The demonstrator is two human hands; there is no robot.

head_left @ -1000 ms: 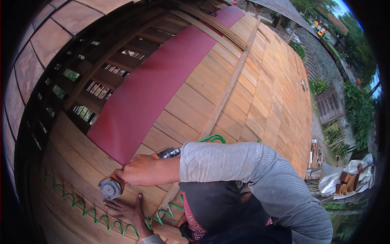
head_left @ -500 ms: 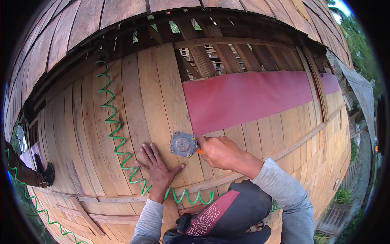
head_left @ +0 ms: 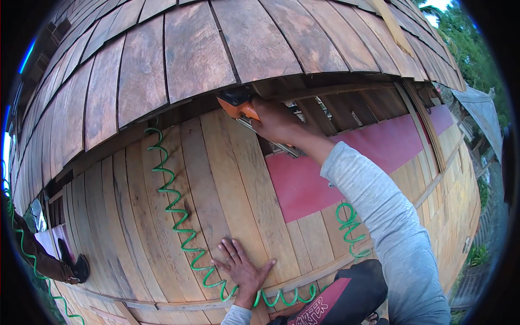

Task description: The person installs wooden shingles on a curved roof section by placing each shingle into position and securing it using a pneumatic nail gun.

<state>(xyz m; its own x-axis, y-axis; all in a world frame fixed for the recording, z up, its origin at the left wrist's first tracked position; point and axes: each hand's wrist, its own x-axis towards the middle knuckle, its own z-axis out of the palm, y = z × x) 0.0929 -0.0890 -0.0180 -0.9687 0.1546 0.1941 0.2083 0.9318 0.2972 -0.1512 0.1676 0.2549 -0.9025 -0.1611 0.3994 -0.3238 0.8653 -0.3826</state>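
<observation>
My right hand (head_left: 275, 120) grips an orange and black pneumatic nail gun (head_left: 234, 108), raised to the tops of the wall boards just under the overhanging shingles. A silver magazine shows below my fingers; the gun's nose is hidden from view. Lower down, my left hand (head_left: 245, 271) lies flat with fingers spread on the upright wooden boards (head_left: 216, 200). A green coiled air hose (head_left: 184, 248) runs down the boards beside it and passes by its wrist. More green coils (head_left: 346, 216) hang under my right forearm.
Overlapping wooden shingles (head_left: 195, 59) jut out above the wall. A red sheet (head_left: 295, 187) covers part of the wall on the right, below open slats. A horizontal batten (head_left: 179, 306) crosses low. At the far left another person's leg and dark shoe (head_left: 81, 268) rest against the wall.
My right hand has lifted the nail gun from the middle of the boards up to beneath the shingles. My left hand stays flat on the boards. The view has tilted upward.
</observation>
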